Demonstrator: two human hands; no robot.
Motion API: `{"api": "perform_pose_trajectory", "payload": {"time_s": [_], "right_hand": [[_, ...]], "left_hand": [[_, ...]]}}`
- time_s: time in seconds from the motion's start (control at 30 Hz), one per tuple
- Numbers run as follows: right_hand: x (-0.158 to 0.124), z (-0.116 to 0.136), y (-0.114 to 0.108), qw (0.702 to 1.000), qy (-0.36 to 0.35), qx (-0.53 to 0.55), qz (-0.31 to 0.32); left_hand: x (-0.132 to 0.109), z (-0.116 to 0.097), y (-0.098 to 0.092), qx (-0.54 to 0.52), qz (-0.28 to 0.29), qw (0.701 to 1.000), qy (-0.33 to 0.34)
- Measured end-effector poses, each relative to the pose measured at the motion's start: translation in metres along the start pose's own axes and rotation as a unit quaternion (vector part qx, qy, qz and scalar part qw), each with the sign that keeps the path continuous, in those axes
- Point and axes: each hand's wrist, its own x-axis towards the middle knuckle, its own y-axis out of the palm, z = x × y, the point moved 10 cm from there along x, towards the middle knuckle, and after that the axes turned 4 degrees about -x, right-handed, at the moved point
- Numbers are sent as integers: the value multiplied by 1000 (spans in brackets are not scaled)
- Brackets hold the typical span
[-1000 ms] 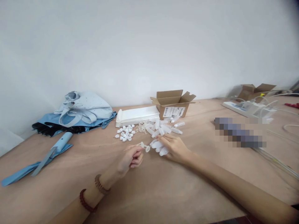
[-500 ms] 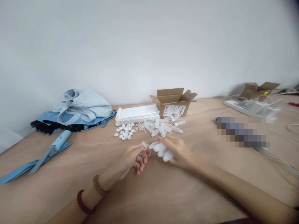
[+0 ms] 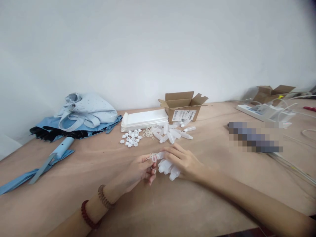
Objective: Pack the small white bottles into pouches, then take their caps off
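Observation:
Thumb and fingers of my left hand (image 3: 142, 168) pinch a thin whitish cord loop (image 3: 154, 158). My right hand (image 3: 186, 162) is closed around several translucent plastic bottles (image 3: 168, 167). One of these bottles points left, its tip at the cord loop between the two hands. Beyond my hands lie more loose bottles (image 3: 174, 132), a small heap of cords (image 3: 148, 132) and several white caps (image 3: 133, 138).
Behind the parts are a stack of white packets (image 3: 145, 118) and an open cardboard box (image 3: 185, 110). A blue umbrella (image 3: 61, 148) and pale bag (image 3: 98, 108) lie left. At right are a power strip (image 3: 256, 112) and a pixelated object (image 3: 254, 136).
The bottles in my right hand have shifted; one tip now meets the cord loop while the others hang lower. My left fingers have moved slightly on the cord.

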Motion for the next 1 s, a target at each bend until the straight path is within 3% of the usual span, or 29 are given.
{"api": "perform_pose_trajectory", "payload": {"time_s": [0.4,0.6,0.7,0.8,0.9,1.0], "right_hand": [[-2,3,10,996,26,83,20],[-4,2,19,995,25,50,77],[-5,-3,22,995,36,41,87],[-4,-7,22,994,46,42,92],[-4,-10,21,994,51,43,92],[-4,-11,18,995,44,37,82]], "left_hand": [[0,-11,0,-16,3,999,37],[-3,-27,-21,-11,-74,995,62],[-7,-41,-40,58,-145,984,88],[-17,-57,-53,226,-227,938,134],[-26,-78,-47,425,-286,833,210],[-20,-94,-35,543,-300,741,255]]}}
